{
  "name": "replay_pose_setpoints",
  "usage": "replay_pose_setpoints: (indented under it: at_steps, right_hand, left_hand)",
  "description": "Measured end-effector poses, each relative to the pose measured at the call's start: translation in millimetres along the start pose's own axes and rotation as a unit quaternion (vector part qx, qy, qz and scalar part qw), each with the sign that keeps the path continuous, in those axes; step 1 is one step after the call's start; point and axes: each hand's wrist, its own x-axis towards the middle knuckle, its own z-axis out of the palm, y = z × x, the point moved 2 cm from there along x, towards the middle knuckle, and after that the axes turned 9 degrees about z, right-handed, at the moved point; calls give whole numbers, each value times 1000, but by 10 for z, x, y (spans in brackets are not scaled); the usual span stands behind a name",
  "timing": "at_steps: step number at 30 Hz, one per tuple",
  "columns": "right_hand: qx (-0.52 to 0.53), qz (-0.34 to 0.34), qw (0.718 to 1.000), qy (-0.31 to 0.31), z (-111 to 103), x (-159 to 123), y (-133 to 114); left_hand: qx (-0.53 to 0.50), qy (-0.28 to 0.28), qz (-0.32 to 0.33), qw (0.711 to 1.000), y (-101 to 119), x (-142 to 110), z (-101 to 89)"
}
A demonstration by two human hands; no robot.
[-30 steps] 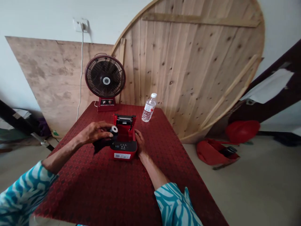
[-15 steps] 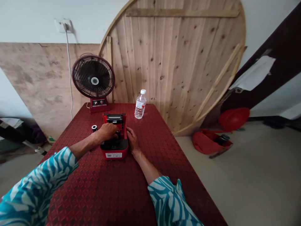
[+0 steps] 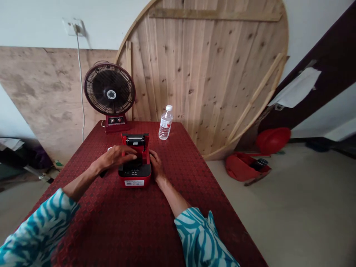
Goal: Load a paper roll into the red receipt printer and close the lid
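A small red and black printer (image 3: 135, 170) stands on the table with its lid (image 3: 135, 140) raised. My left hand (image 3: 116, 155) is over the printer's left side, with fingers stretched out across the uncovered compartment and nothing visible in them. At the right wall of the printer, my right hand (image 3: 156, 165) is pressed with bent fingers, holding the body. Behind my left hand, the white end of a small roll (image 3: 109, 148) peeks out. A dark object (image 3: 103, 173) shows under my left wrist; its kind is unclear. My left hand hides part of the compartment.
On the dark red patterned table (image 3: 133, 226), a fan (image 3: 111, 94) stands at the back left and a clear water bottle (image 3: 165, 124) at the back. A large round wooden board (image 3: 191, 74) leans on the wall. Red bags (image 3: 239, 167) lie on the floor at right.
My left hand has risen out of the printer's compartment and shifted left, its fingers now straighter. My right hand stays at the printer's side. The view has shifted slightly.
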Motion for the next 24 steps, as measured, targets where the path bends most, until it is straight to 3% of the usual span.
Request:
replay_pose_setpoints:
  at_steps: [5,11,19,24]
  right_hand:
    - [14,-2,1000,10,7,3,16]
    - [3,-9,1000,9,2,20,39]
    - [-7,-23,1000,14,16,12,6]
    - [-22,-16,999,21,16,-25,-28]
  left_hand:
    - [10,63,88,994,116,-374,131]
    - [100,131,122,979,61,-353,328]
    - [159,178,193,952,417,-537,408]
    - [172,209,194,943,449,-629,526]
